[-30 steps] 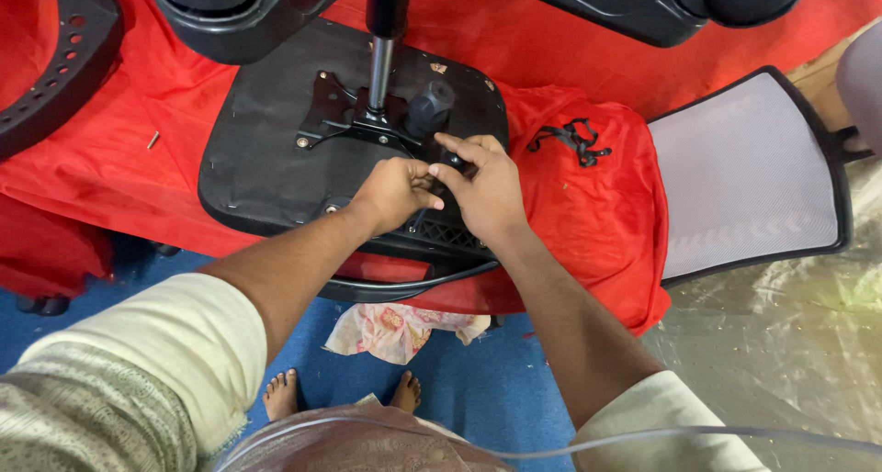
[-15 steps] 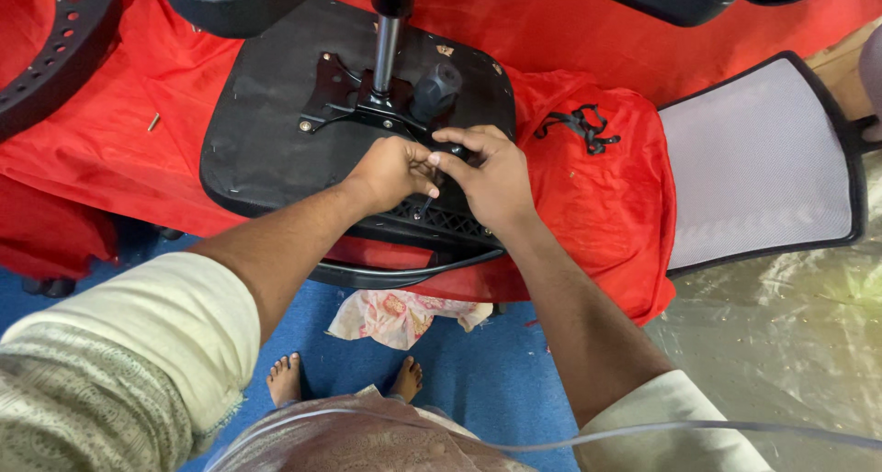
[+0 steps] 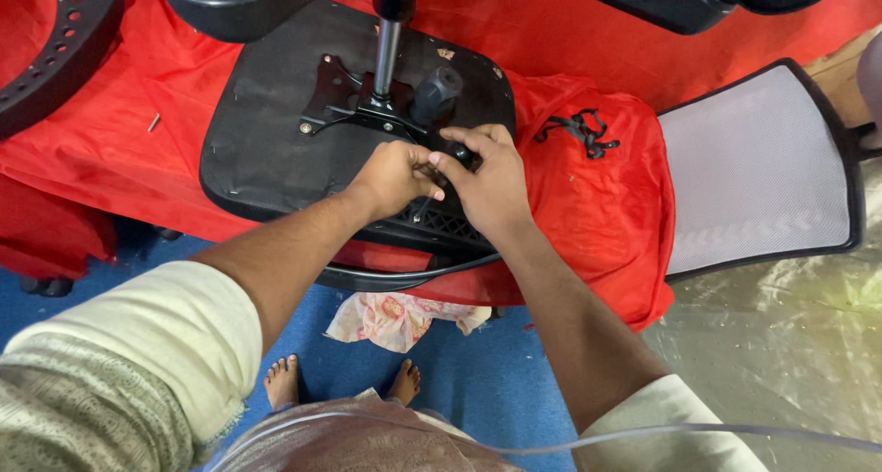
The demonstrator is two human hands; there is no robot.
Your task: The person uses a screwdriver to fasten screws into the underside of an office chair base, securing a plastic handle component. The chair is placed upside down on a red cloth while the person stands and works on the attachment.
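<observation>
1. Cloth [image 3: 184, 151] of bright red covered the table, with a curved black perforated part [image 3: 55, 54] lying at its far left edge.
2. An upturned black chair seat [image 3: 276, 151] rested on that cloth, its metal plate and gas cylinder [image 3: 386, 59] rising from the middle.
3. The left hand [image 3: 390, 178] was curled shut over the seat's near edge, pinching something small and hidden.
4. The right hand [image 3: 491, 183] touched the left, fingers closed on a black lever knob [image 3: 464, 153] just below the black adjustment knob [image 3: 436, 91].
5. A grey mesh chair back [image 3: 758, 169] lay well apart, at the right.
</observation>
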